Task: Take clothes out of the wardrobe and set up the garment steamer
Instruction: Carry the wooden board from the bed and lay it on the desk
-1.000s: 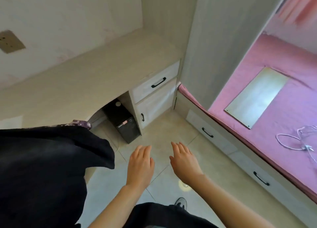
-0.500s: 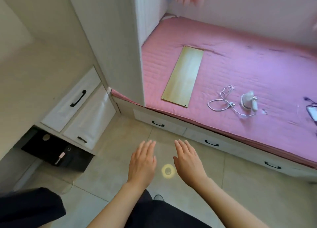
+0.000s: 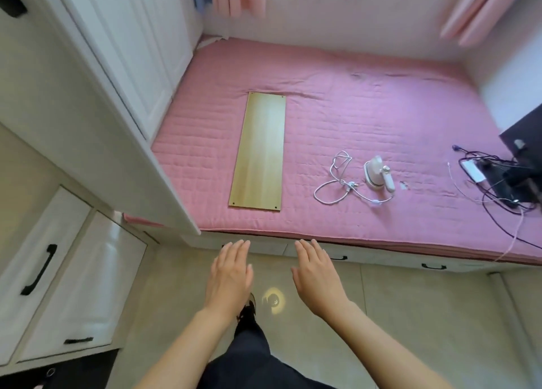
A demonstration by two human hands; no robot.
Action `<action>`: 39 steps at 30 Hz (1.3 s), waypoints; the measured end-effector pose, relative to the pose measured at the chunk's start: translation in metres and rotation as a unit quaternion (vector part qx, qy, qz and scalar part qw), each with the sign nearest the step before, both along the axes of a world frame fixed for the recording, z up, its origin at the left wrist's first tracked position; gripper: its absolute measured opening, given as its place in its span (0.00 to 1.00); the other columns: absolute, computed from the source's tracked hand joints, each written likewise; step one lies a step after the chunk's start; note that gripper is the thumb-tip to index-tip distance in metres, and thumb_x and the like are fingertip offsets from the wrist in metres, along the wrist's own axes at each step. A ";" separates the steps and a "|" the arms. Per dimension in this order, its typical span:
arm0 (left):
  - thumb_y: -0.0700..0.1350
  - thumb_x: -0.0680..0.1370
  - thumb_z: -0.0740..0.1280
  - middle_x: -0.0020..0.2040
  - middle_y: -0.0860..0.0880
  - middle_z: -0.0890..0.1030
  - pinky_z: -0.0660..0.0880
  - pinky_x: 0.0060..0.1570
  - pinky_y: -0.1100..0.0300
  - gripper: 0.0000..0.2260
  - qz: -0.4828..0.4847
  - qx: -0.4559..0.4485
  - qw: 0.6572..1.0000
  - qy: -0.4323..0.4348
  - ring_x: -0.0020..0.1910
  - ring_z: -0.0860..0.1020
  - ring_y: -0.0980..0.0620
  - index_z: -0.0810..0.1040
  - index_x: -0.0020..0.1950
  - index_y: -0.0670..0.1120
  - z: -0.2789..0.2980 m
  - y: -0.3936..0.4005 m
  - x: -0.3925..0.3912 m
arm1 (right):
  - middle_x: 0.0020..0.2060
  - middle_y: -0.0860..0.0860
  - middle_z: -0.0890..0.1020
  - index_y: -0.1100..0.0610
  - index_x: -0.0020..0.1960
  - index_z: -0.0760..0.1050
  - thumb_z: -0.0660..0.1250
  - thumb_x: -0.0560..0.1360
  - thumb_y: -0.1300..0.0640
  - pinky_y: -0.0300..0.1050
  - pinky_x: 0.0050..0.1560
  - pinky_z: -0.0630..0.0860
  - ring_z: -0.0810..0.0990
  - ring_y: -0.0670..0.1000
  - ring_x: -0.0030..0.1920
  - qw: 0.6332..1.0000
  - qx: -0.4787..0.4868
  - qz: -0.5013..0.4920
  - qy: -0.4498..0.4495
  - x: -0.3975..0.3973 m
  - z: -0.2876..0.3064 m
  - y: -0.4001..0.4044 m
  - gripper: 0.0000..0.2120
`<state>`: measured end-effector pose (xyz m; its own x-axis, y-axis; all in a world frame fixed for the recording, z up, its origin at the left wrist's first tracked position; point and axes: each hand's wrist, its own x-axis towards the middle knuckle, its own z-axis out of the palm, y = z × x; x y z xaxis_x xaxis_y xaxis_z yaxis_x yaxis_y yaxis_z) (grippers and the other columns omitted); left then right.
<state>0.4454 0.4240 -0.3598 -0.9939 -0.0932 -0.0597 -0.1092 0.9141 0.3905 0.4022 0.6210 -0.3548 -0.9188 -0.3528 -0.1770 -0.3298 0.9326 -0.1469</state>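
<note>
View has swung from the desk corner to the bed [image 3: 366,101]. Both hands, left hand [image 3: 230,274] and right hand [image 3: 315,271], remain empty, fingers straight. Garment steamer [image 3: 378,173] lies mid-bed, untouched; wardrobe [image 3: 123,54] at left stands shut. Setup not begun.

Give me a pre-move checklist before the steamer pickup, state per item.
1. Left hand free: ok, fingers straight, holding nothing.
2. Right hand free: ok, same.
3. Garment steamer located: ok, lying on the pink bed cover, nothing on top of it.
4. Cord: not ok, loose in loops beside the steamer, plug unplugged.
5. Wooden board out of the way: ok, lying flat, apart from the steamer.
6. Clothes taken out: cannot tell, none in view.
</note>
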 end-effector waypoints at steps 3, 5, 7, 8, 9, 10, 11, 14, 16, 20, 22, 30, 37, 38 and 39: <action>0.44 0.78 0.63 0.70 0.47 0.71 0.63 0.70 0.52 0.22 -0.007 -0.005 1.000 -0.008 0.71 0.66 0.48 0.67 0.72 0.43 0.003 -0.020 -0.042 | 0.67 0.59 0.73 0.63 0.71 0.66 0.63 0.76 0.53 0.58 0.68 0.68 0.68 0.61 0.70 1.000 0.008 -0.006 -0.004 -0.039 0.001 -0.011 0.26; 0.45 0.79 0.61 0.71 0.47 0.70 0.60 0.72 0.53 0.22 -0.005 0.002 1.000 -0.013 0.72 0.65 0.49 0.66 0.73 0.44 0.005 -0.031 -0.068 | 0.67 0.59 0.72 0.63 0.71 0.65 0.61 0.77 0.54 0.57 0.69 0.66 0.67 0.62 0.70 1.000 0.011 -0.004 -0.004 -0.062 0.002 -0.018 0.25; 0.46 0.80 0.60 0.71 0.48 0.69 0.59 0.73 0.54 0.22 -0.009 0.004 1.000 -0.023 0.72 0.64 0.50 0.64 0.74 0.45 0.006 -0.039 -0.093 | 0.65 0.59 0.74 0.64 0.69 0.67 0.63 0.76 0.55 0.57 0.67 0.68 0.70 0.63 0.68 1.000 0.011 -0.001 -0.001 -0.086 0.000 -0.024 0.24; 0.46 0.80 0.59 0.71 0.48 0.69 0.58 0.73 0.54 0.22 -0.013 0.002 1.000 -0.027 0.72 0.64 0.50 0.64 0.74 0.45 0.005 -0.042 -0.105 | 0.65 0.59 0.74 0.64 0.69 0.68 0.63 0.75 0.55 0.57 0.66 0.69 0.71 0.63 0.67 1.000 0.013 0.002 -0.005 -0.098 -0.001 -0.026 0.24; 0.46 0.80 0.59 0.71 0.48 0.69 0.58 0.73 0.54 0.22 -0.017 0.001 0.999 -0.031 0.72 0.64 0.51 0.64 0.74 0.45 0.004 -0.045 -0.117 | 0.64 0.59 0.75 0.64 0.68 0.68 0.63 0.75 0.56 0.57 0.66 0.70 0.71 0.63 0.66 1.000 0.014 0.004 -0.007 -0.110 -0.003 -0.028 0.23; 0.46 0.80 0.59 0.71 0.48 0.69 0.59 0.73 0.54 0.22 -0.019 0.002 0.999 -0.033 0.71 0.64 0.51 0.64 0.74 0.45 0.002 -0.048 -0.128 | 0.63 0.59 0.75 0.64 0.68 0.69 0.63 0.75 0.57 0.57 0.65 0.71 0.72 0.63 0.66 1.000 0.013 0.004 -0.004 -0.124 -0.003 -0.029 0.23; 0.46 0.80 0.59 0.71 0.48 0.69 0.60 0.73 0.53 0.22 -0.019 0.003 0.999 -0.035 0.71 0.65 0.51 0.64 0.74 0.45 0.001 -0.050 -0.141 | 0.62 0.59 0.76 0.64 0.67 0.69 0.63 0.75 0.57 0.57 0.64 0.72 0.73 0.63 0.65 1.000 0.012 0.005 0.000 -0.138 -0.004 -0.031 0.22; 0.46 0.80 0.58 0.71 0.48 0.68 0.62 0.72 0.55 0.22 -0.017 0.001 0.999 -0.047 0.70 0.65 0.51 0.63 0.74 0.45 -0.005 -0.057 -0.178 | 0.58 0.58 0.78 0.63 0.65 0.71 0.65 0.73 0.57 0.56 0.60 0.74 0.75 0.63 0.61 1.000 0.011 0.008 0.002 -0.179 -0.005 -0.034 0.22; 0.45 0.80 0.58 0.71 0.48 0.68 0.63 0.71 0.56 0.22 -0.014 -0.004 0.998 -0.054 0.70 0.65 0.51 0.63 0.74 0.44 -0.011 -0.060 -0.202 | 0.58 0.58 0.77 0.63 0.65 0.70 0.64 0.73 0.56 0.56 0.61 0.73 0.75 0.62 0.60 1.000 0.013 0.018 -0.005 -0.205 -0.010 -0.035 0.22; 0.44 0.80 0.58 0.70 0.48 0.69 0.67 0.67 0.54 0.21 -0.012 -0.016 0.997 -0.072 0.69 0.66 0.50 0.64 0.73 0.44 -0.020 -0.060 -0.251 | 0.59 0.59 0.77 0.64 0.67 0.69 0.65 0.72 0.56 0.57 0.62 0.72 0.74 0.63 0.62 0.999 0.025 0.043 -0.017 -0.256 -0.022 -0.038 0.25; 0.44 0.80 0.59 0.69 0.48 0.71 0.69 0.64 0.54 0.21 -0.004 -0.023 0.996 -0.081 0.67 0.68 0.49 0.65 0.72 0.43 -0.027 -0.058 -0.274 | 0.56 0.59 0.79 0.64 0.64 0.72 0.69 0.70 0.56 0.56 0.59 0.75 0.76 0.63 0.60 0.998 0.022 0.046 -0.026 -0.280 -0.029 -0.038 0.25; 0.44 0.80 0.57 0.70 0.46 0.70 0.66 0.67 0.51 0.21 0.093 0.018 0.983 -0.156 0.68 0.66 0.47 0.64 0.73 0.43 -0.080 -0.051 -0.344 | 0.63 0.58 0.74 0.64 0.70 0.65 0.60 0.78 0.56 0.53 0.65 0.68 0.70 0.61 0.65 0.993 0.010 0.085 -0.086 -0.367 -0.078 -0.035 0.23; 0.45 0.79 0.59 0.72 0.46 0.68 0.64 0.68 0.51 0.23 0.167 0.052 0.960 -0.220 0.70 0.64 0.47 0.63 0.74 0.44 -0.140 -0.069 -0.380 | 0.65 0.56 0.71 0.60 0.68 0.63 0.54 0.80 0.56 0.48 0.64 0.66 0.68 0.57 0.65 0.982 0.039 0.066 -0.173 -0.415 -0.142 -0.036 0.18; 0.44 0.79 0.59 0.72 0.46 0.68 0.64 0.68 0.51 0.23 0.172 0.051 0.958 -0.225 0.70 0.65 0.47 0.63 0.74 0.44 -0.151 -0.073 -0.383 | 0.65 0.55 0.71 0.60 0.68 0.63 0.54 0.80 0.56 0.47 0.64 0.66 0.68 0.57 0.64 0.980 0.045 0.062 -0.181 -0.420 -0.153 -0.037 0.18; 0.44 0.79 0.59 0.72 0.46 0.68 0.64 0.68 0.51 0.22 0.179 0.050 0.956 -0.229 0.70 0.65 0.47 0.63 0.74 0.44 -0.163 -0.076 -0.386 | 0.64 0.55 0.71 0.60 0.68 0.63 0.54 0.80 0.57 0.47 0.63 0.66 0.68 0.57 0.64 0.978 0.047 0.057 -0.193 -0.425 -0.162 -0.039 0.18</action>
<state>0.0595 0.3482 -0.5228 -0.7670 -0.3926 -0.5076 -0.5880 0.7468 0.3109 -0.0229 0.5823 -0.5168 -0.7328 -0.4155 -0.5389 -0.3701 0.9079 -0.1967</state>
